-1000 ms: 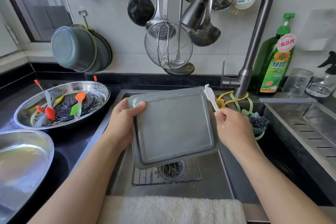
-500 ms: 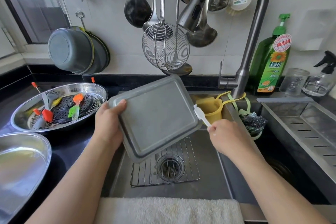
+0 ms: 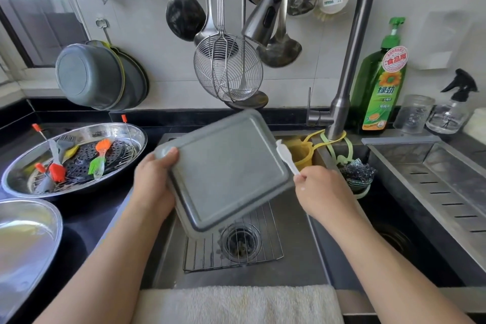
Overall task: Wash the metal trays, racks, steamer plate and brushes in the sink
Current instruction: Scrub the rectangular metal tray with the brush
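round basin [image 3: 23, 231]: near left on the counter, shiny, looks bare inside; cannot tell if washed.
oval tray [image 3: 118, 130]: left counter, far of the basin; holds the black steamer plate [image 3: 79, 166], bits of a wire rack under it, and the brushes [image 3: 98, 156] in orange, green, red and grey. All dry-looking, judged not yet washed.
left hand [image 3: 155, 184]: grasps the left short edge of the rectangular tray, thumb on top at the corner, fingers hidden under it.
rectangular tray [image 3: 226, 168]: held over the sink, underside up toward the camera, tilted. Long axis runs from near left to far right; the far-right corner is highest, the near corner dips toward the drain.
wire rack [image 3: 265, 244]: flat on the sink floor over the drain, partly hidden by the tray.
sink [image 3: 297, 268]: centre, no water seen running from the tap [image 3: 265, 21].
white brush [image 3: 286, 156]: tip touches the tray's right edge, handle points near-right.
right hand [image 3: 323, 192]: pinches the white brush handle, fingers curled.
progress: early; one tray in hand being scrubbed, no suds visible, the rest waits at left.
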`<state>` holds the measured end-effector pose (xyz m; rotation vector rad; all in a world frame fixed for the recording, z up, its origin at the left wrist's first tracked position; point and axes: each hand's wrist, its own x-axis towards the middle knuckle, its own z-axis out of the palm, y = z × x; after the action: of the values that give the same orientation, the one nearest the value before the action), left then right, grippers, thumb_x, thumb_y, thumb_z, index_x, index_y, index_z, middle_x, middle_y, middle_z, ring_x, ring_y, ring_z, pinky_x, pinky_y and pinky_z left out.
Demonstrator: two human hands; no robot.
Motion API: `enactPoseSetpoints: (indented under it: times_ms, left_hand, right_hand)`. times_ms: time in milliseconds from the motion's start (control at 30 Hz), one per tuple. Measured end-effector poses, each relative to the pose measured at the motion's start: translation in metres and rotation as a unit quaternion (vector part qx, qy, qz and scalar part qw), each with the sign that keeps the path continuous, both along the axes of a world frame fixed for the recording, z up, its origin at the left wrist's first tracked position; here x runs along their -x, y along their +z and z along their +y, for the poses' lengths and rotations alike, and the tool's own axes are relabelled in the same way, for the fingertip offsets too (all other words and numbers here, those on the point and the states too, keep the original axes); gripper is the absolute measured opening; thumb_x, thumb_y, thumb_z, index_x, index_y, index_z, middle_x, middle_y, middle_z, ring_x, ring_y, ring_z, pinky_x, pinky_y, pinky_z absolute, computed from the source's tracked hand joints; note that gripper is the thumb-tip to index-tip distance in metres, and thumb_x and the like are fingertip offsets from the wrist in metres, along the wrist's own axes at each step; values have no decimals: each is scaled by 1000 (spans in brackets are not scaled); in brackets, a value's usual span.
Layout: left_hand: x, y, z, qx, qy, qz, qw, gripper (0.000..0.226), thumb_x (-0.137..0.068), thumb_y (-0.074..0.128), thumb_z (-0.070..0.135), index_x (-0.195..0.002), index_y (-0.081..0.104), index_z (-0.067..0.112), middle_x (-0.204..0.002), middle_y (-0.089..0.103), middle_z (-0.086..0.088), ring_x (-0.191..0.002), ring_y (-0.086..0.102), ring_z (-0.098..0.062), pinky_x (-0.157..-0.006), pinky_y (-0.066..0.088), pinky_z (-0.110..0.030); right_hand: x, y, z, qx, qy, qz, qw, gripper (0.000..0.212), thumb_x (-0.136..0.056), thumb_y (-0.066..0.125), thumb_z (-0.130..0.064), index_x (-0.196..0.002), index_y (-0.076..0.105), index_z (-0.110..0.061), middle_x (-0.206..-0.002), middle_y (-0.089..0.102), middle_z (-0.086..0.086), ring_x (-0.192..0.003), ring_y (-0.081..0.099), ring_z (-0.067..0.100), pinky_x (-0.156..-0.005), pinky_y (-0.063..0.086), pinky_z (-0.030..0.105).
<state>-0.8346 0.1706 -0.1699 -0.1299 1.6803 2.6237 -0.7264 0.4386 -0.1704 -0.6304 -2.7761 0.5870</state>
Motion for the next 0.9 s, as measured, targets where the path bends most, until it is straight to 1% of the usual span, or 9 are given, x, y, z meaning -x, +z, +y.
enactPoseSetpoints:
  times_ms: [167,267,400,500,567,633,733,833,900]
  left_hand:
    - [7,-1,-9,-2,42,-23,999,11,-98,61,2,-100,64,13,-104,76,-13,-94,74,-28,-97,56,-55]
    - [5,-1,-6,21,36,-15,999,10,-99,61,3,-103,66,11,-111,74,-17,-93,73,-29,-93,58,-52]
    - [-3,-3,4,68,-11,21,997,11,-98,64,6,-108,68,8,-102,77,-14,-86,75,-25,-87,60,-47]
    - [-11,-3,16,69,-23,60,996,10,-98,64,5,-106,69,8,-98,78,-11,-85,75,-23,-76,61,-39]
    - [-16,-1,25,59,-23,78,995,9,-98,63,3,-101,68,10,-93,78,-8,-82,75,-21,-71,61,-36]
    - [-21,2,31,53,-24,84,995,9,-98,63,3,-97,66,12,-89,76,-6,-80,73,-20,-73,61,-37]
    - [-24,3,31,50,-25,77,995,8,-98,63,4,-96,64,11,-85,75,-4,-77,72,-18,-73,60,-37]
    - [-23,4,26,29,-29,70,997,8,-98,62,2,-104,66,7,-91,77,-8,-81,75,-21,-71,61,-36]
    - [-23,5,27,17,-34,69,997,11,-99,61,1,-107,66,5,-95,77,-11,-84,75,-23,-74,63,-38]
  right_hand:
    - [3,-4,-2,4,-3,-96,995,24,-97,49,-27,-95,71,-18,-90,61,10,-80,57,33,-64,41,32]
    - [2,-4,-3,-4,-11,-69,998,27,-99,45,-29,-96,69,-16,-88,60,9,-80,57,33,-64,42,33]
    - [0,0,-11,-6,-3,28,1000,32,-105,38,-31,-88,63,-17,-77,59,2,-72,57,26,-58,40,33]
    - [0,2,-18,13,9,30,999,32,-106,37,-30,-84,57,-18,-75,53,-1,-72,55,27,-53,33,33]
    - [1,2,-24,26,34,34,999,29,-105,41,-31,-86,59,-20,-76,56,0,-73,56,28,-53,36,33]
    - [2,1,-37,32,91,39,995,28,-105,44,-33,-89,63,-19,-75,60,1,-71,56,25,-54,40,34]
    - [1,-2,-54,9,141,40,989,28,-105,44,-35,-90,62,-19,-74,59,0,-67,55,22,-51,37,33]
    - [3,2,-41,6,76,46,996,31,-107,39,-35,-88,58,-20,-74,57,-2,-61,52,13,-47,35,30]
    - [5,5,-22,19,5,62,998,33,-107,36,-34,-86,57,-19,-75,58,1,-62,54,16,-49,42,33]
